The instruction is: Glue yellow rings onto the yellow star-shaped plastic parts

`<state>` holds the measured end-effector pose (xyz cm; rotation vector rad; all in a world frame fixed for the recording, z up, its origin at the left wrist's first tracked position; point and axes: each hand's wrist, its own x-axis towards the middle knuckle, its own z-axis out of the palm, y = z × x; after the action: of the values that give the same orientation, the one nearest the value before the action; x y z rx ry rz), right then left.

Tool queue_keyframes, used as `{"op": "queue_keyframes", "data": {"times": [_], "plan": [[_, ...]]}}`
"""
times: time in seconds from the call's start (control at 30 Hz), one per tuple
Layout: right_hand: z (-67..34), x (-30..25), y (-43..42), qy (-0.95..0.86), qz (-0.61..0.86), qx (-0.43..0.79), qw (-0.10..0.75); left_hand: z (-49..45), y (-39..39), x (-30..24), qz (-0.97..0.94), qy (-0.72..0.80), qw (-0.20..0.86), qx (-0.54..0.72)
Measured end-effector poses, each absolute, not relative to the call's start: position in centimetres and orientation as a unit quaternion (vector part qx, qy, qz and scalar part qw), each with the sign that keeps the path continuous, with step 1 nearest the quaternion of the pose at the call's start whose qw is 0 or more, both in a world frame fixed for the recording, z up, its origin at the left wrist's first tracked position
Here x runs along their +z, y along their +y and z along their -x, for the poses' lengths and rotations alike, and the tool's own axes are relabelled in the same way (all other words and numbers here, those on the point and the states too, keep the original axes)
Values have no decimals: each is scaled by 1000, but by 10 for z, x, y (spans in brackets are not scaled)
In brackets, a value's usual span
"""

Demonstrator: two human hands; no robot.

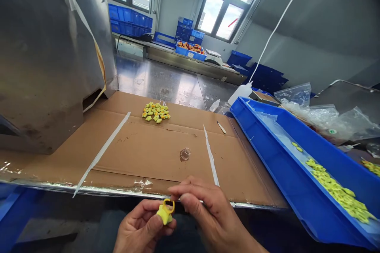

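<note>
**Yellow ring-topped piece held in both hands, below bench edge**

The yellow moulded piece [164, 215] sits low in view, just below the bench's front edge, with a yellow plastic ring [169, 205] standing at its top. The left hand [139, 225] grasps it, thumb pressed on the body and fingers curled behind. The right hand [208, 215] is curved over the ring, its fingers [190, 191] at the ring's right side; whether they touch it or grip it cannot be told.

Handling note: the left thumb steadies the body and leaves the ring exposed, a sound hold for fine fingertip work.

Around the hands: a cardboard sheet [166, 162] covers the bench, with a heap of small yellow-and-orange pieces [156, 112], a small clear cup [185, 154] and a small blade [221, 127] on it. To the right, a blue plastic tray [308, 201] holds yellow pieces [335, 187]. Beyond its far end stands a white squeeze bottle [240, 94].
</note>
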<state>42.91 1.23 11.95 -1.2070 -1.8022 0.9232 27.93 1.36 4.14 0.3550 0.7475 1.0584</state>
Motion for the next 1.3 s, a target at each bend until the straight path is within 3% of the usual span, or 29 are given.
{"op": "queue_keyframes", "data": {"times": [0.17,0.67,1.0,1.3], "plan": [[-425,117,15,-661,544,350,380,-282,15,42,-60,345,827,439],[-416,108,12,-583,553,445,395,-279,14,30,-66,299,860,407],[-413,108,9,-589,545,442,401,-281,13,30,-103,343,799,483],[-421,111,8,-683,492,393,369,-276,7,31,-315,354,619,626]]}}
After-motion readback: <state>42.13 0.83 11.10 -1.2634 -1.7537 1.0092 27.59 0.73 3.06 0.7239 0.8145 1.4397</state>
